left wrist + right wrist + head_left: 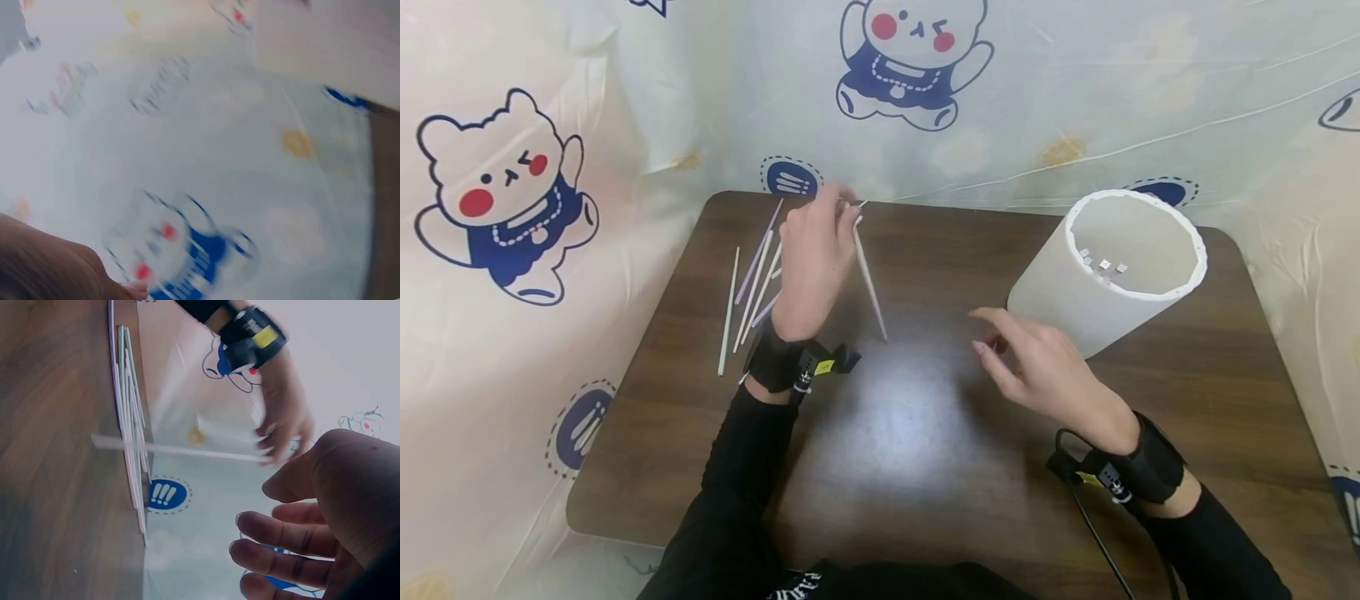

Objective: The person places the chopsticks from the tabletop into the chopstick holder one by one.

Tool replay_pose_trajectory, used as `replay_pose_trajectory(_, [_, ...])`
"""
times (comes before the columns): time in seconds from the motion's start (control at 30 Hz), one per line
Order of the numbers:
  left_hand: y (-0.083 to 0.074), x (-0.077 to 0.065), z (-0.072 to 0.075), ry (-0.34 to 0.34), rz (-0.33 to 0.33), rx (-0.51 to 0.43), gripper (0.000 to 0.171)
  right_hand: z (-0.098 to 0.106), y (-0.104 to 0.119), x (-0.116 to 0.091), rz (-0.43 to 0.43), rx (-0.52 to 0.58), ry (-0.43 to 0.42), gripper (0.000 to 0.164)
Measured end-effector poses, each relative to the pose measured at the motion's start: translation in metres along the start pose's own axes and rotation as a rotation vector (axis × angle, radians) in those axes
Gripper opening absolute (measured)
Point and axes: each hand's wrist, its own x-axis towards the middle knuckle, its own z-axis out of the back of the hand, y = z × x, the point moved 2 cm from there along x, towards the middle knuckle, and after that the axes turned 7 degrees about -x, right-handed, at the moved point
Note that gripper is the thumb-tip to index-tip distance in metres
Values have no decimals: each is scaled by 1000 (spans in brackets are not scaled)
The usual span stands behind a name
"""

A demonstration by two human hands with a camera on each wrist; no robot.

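Observation:
My left hand [814, 262] is raised over the far left of the table, pinching a pale straw [871, 282] near its upper end. The straw slants down, its lower end toward the table's middle. Under and left of that hand lies a loose bunch of thin straws [753, 293], white, purple and pale green. In the right wrist view the held straw [200, 452] crosses in front of the bunch. My right hand [1045, 367] hovers beside the white cylindrical bin [1060, 292], fingers loosely bent with nothing between them. The left wrist view shows only part of the left hand [56, 265].
The bin stands at the right of the brown table [895, 475]; a few small shiny square pieces [1105, 265] show inside it. A cartoon-printed curtain [700, 92] surrounds the table's back and sides. A black cable [1101, 533] hangs from the right wrist.

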Motion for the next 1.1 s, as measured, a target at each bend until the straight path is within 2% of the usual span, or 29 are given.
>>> replay_pose_trajectory(0.1, [-29,-5,14,-93,-116,-64,19,4,-1,2,-16,-8,-4,43])
replay_pose_trajectory(0.27, [-66,-18,29,-230,-385,-131,19,7,-3,6,-31,-15,-15,50])
replay_pose_trajectory(0.33, [-78,-24,33,-260,-485,-147,19,7,-2,7,-23,-24,-32,47])
replay_pose_trajectory(0.43, [-93,-37,36,-282,-591,-164,15,9,0,9,-2,-40,-73,46])
replay_pose_trajectory(0.57, [-108,-58,39,-266,-666,-192,12,12,6,12,18,-38,-130,57])
replay_pose_trajectory(0.73, [-119,-79,41,-273,-787,-239,18,18,15,12,32,-17,-189,51])
replay_pose_trajectory(0.87, [-124,-86,42,-294,-891,-270,25,23,20,10,72,-22,-250,41])
replay_pose_trajectory(0.97, [-126,-88,41,-291,-915,-287,26,26,22,8,101,-35,-270,40])
replay_pose_trajectory(1.1, [-131,-87,42,-284,-924,-317,26,31,23,6,102,-32,-247,43])
